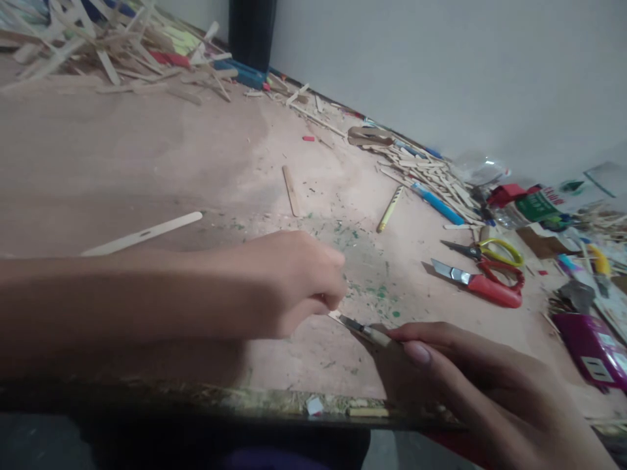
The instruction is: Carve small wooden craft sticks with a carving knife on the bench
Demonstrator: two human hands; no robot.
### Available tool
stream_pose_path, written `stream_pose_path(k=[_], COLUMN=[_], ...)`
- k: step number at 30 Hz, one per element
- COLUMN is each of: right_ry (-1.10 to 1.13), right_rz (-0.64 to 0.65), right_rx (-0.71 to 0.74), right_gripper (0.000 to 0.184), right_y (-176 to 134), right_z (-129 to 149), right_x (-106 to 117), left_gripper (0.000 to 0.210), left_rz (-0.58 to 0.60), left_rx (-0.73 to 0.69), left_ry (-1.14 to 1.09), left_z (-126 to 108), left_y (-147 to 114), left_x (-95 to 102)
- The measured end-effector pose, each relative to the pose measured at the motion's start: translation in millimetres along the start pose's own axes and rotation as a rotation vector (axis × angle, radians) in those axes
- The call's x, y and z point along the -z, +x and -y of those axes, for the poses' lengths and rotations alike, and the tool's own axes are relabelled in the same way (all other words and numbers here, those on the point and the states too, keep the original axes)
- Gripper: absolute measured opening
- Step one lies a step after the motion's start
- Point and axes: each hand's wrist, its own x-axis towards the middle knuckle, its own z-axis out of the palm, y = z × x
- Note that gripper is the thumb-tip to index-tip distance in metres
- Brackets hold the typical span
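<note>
My left hand [308, 284] is closed and low over the table, reaching in from the left. Its fingertips pinch a small pale wooden piece [335, 314], mostly hidden by the fingers. A craft knife [376, 336] with a pale handle is gripped between the thumb and fingers of my right hand [504, 385]. The knife's short blade points left and meets the wooden piece, close to my left fingertips. Beyond my left hand lies a short wooden stick [290, 190]. A longer craft stick [147, 233] with a small slot rests behind my left forearm.
Right of my hands lie a red-handled cutter [494, 291] and scissors [504, 251] with yellow and red handles. A blue pen-like tool [438, 203], a striped yellow stick [390, 209] and a purple packet [592, 349] are farther out. Heaped sticks [98, 46] fill the back left.
</note>
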Motion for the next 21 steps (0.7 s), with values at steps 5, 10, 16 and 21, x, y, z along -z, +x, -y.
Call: stream_pose_path(k=[5,10,16,21], right_ry=[-0.05,-0.04,0.003,-0.038], right_rz=[0.006,0.003,0.121,0.053], right_rx=[0.056,0.042,0.123,0.121], right_gripper=[0.056,0.051,0.043,0.04], right_y=[-1,2,4,1], right_z=[-5,-8,-7,-11], right_x=[-1,0,-1,-4], left_gripper=[0.03,0.031,0.027,0.026], left_rz=[0.015,0.006,0.002,-0.027], left_rx=[0.051,0.043,0.004,-0.047], left_ry=[0.021,0.019,0.019,-0.024], left_z=[-8,-11,-7,4], left_y=[-4,-6,-5,-2], left_x=[5.4,9.3,7.1,-1.3])
